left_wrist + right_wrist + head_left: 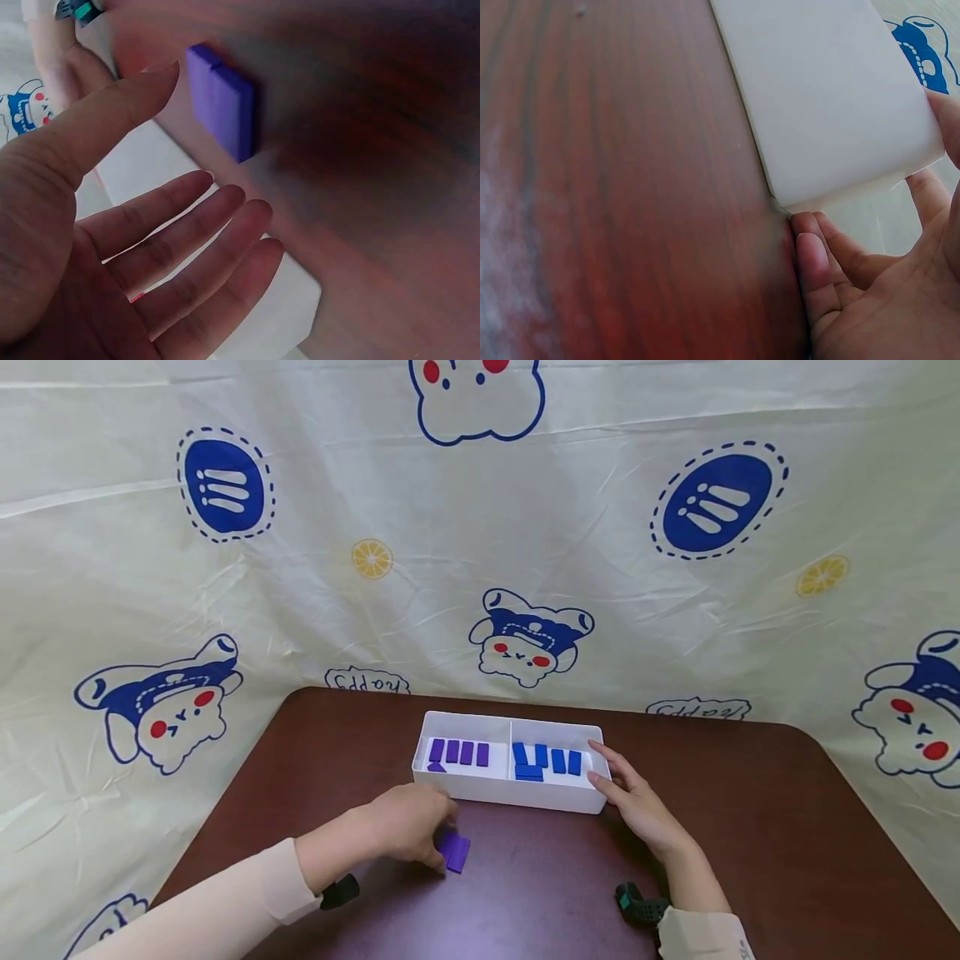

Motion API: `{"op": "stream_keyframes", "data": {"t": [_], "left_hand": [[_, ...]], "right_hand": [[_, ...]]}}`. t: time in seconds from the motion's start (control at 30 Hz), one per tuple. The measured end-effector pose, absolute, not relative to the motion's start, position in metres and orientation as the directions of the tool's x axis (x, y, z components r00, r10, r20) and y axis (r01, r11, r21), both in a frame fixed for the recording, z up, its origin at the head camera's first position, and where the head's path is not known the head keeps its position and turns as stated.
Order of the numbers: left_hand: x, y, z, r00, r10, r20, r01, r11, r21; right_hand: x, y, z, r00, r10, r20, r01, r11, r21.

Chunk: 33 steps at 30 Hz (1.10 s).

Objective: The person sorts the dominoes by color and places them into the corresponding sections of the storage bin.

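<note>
My left hand [411, 822] hovers over the table just in front of the box's left half. Two purple rectangular tiles [221, 105] lie side by side on the wood, partly behind my fingers in the head view. The left wrist view shows thumb and fingers spread, with a gap between them and the tiles. My right hand [637, 797] holds the right end of a white two-compartment box [517, 792], thumb at the front corner, a finger at the rim. Several purple tiles [467, 752] lie in the left compartment, several blue tiles [558, 761] in the right.
The dark brown table [750, 827] extends around the box. A pale printed cloth [450, 635] hangs behind and beside it. A black strap [639, 906] with a green spot is at my right wrist, and another dark strap [341, 892] at my left.
</note>
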<state>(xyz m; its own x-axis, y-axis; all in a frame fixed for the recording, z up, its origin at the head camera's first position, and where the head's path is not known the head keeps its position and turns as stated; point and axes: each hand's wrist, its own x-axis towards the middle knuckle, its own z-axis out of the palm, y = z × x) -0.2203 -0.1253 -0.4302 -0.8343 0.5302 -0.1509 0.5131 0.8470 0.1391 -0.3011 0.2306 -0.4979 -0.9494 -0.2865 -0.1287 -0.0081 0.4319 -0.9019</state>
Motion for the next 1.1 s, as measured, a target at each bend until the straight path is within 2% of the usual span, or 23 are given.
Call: {"op": "stream_keyframes", "data": {"t": [0.33,0.7,1.1], "left_hand": [[-0.224,-0.125,-0.439,-0.812,0.567,-0.138,0.564,0.823,0.067],[-0.223,-0.129,-0.453,-0.79,0.602,-0.119,0.596,0.799,0.087],[-0.224,-0.133,-0.442,-0.798,0.593,-0.105,0.583,0.805,0.112]], "right_hand": [[-0.304,0.234,-0.496,-0.95,-0.288,-0.12,-0.01,0.412,-0.911],[-0.298,0.233,-0.497,-0.948,-0.288,-0.135,0.003,0.415,-0.91],[-0.3,0.234,-0.5,-0.948,-0.287,-0.135,0.008,0.405,-0.914]]}}
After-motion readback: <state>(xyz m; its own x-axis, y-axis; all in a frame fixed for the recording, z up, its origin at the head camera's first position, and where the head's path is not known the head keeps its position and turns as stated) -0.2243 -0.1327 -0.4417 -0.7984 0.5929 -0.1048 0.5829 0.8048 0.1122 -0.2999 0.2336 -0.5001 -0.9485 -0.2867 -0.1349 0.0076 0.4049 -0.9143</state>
